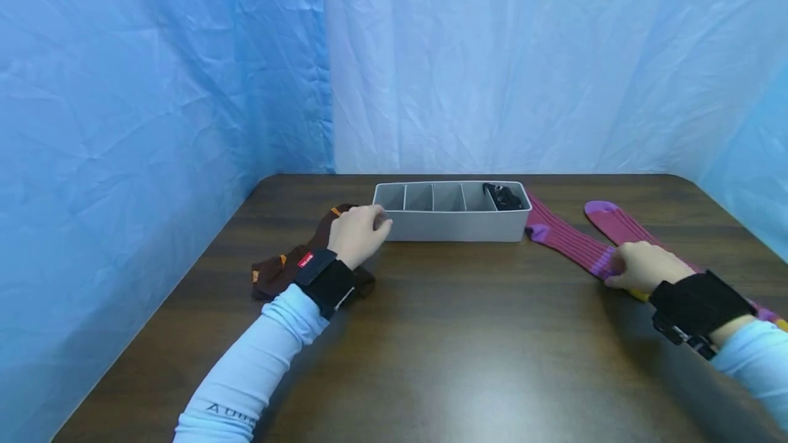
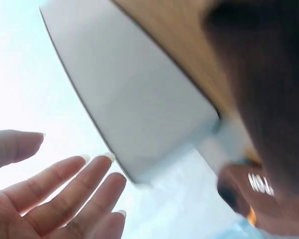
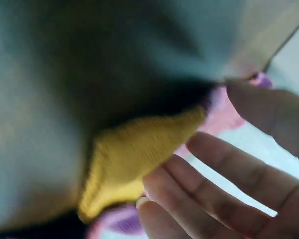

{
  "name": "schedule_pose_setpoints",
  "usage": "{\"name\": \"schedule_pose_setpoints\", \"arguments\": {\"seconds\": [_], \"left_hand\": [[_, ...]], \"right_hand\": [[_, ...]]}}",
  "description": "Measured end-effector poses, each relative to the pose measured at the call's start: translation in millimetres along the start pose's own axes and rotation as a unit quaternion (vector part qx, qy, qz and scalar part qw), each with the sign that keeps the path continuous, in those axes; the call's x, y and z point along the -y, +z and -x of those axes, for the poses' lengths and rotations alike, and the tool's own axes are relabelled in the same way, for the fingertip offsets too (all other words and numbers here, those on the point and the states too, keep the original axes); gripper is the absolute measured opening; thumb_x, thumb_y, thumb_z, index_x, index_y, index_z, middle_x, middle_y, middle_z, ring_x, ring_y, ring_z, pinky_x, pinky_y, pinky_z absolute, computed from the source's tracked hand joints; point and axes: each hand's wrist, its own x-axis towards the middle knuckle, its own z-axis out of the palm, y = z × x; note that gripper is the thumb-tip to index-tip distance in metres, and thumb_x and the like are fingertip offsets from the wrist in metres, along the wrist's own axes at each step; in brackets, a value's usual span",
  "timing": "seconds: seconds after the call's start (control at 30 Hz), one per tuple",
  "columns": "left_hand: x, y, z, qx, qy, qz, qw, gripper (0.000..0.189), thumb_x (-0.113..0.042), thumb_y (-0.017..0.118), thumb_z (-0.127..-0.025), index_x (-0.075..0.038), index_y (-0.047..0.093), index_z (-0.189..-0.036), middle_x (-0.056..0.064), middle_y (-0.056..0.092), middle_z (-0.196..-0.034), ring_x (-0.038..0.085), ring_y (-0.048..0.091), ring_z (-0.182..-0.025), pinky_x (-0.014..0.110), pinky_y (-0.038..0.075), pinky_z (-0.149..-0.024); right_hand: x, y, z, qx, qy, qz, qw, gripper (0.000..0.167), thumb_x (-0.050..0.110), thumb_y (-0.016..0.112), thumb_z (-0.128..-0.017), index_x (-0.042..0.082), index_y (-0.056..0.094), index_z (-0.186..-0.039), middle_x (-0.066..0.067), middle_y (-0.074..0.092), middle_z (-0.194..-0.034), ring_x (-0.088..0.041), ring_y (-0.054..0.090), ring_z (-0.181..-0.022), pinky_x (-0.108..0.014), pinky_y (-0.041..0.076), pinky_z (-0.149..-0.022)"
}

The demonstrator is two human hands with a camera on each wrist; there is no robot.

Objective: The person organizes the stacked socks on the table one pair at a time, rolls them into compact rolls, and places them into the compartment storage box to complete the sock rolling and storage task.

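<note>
Near the left end of a grey divided box (image 1: 455,227) my left hand (image 1: 359,234) is held above dark brown sock fabric (image 1: 271,279) with orange marks. Its fingers look loosely spread in the left wrist view, with nothing between them; the box's blurred grey side (image 2: 129,89) lies beyond the fingertips. My right hand (image 1: 652,266) is at the cuff end of a ribbed pink sock (image 1: 569,241) with purple patches. In the right wrist view, fairly straight fingers (image 3: 239,162) touch the yellow cuff (image 3: 144,142), and the thumb stands apart.
A second pink sock (image 1: 628,227) with a purple toe runs beneath the right hand and wrist. Something black (image 1: 505,197) lies in the box's rightmost compartment. Blue sheeting (image 1: 492,74) hangs behind and beside the dark wooden table (image 1: 468,333).
</note>
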Motion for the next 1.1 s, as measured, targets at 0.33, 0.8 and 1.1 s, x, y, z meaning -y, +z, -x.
{"name": "schedule_pose_setpoints", "arguments": {"seconds": [0.33, 0.8, 1.1], "left_hand": [[-48.0, 16.2, 38.5, 0.084, 0.134, 0.011, 0.9873, 0.025, -0.030, 0.052, -0.083, -0.014, 0.062, -0.099, -0.001, 0.065, -0.093, 0.010, 0.059, -0.077, 0.021, 0.044, -0.061], [-79.6, 18.4, 61.6, 0.124, 0.224, -0.024, 0.9664, 0.026, -0.030, 0.053, -0.083, -0.014, 0.060, -0.103, -0.002, 0.065, -0.093, 0.008, 0.060, -0.080, 0.013, 0.042, -0.058], [-89.6, 32.4, 49.3, 0.216, 0.302, -0.005, 0.9287, 0.027, -0.024, 0.050, -0.085, -0.014, 0.057, -0.110, -0.003, 0.060, -0.099, 0.003, 0.055, -0.082, 0.011, 0.042, -0.067]], "right_hand": [[42, 9, 13.4, 0.110, -0.079, -0.044, 0.9897, 0.021, 0.021, 0.065, -0.071, 0.011, 0.048, -0.066, 0.002, 0.043, -0.063, -0.009, 0.040, -0.055, -0.022, 0.032, -0.047], [138, 24, 43.8, 0.188, -0.282, -0.148, 0.9290, 0.012, 0.021, 0.063, -0.073, 0.016, 0.054, -0.066, 0.015, 0.042, -0.053, 0.005, 0.034, -0.044, -0.014, 0.031, -0.041], [185, 40, 62.9, 0.172, -0.451, -0.103, 0.8697, 0.008, 0.021, 0.060, -0.076, 0.013, 0.057, -0.075, 0.015, 0.050, -0.055, 0.015, 0.034, -0.047, -0.005, 0.033, -0.044]]}}
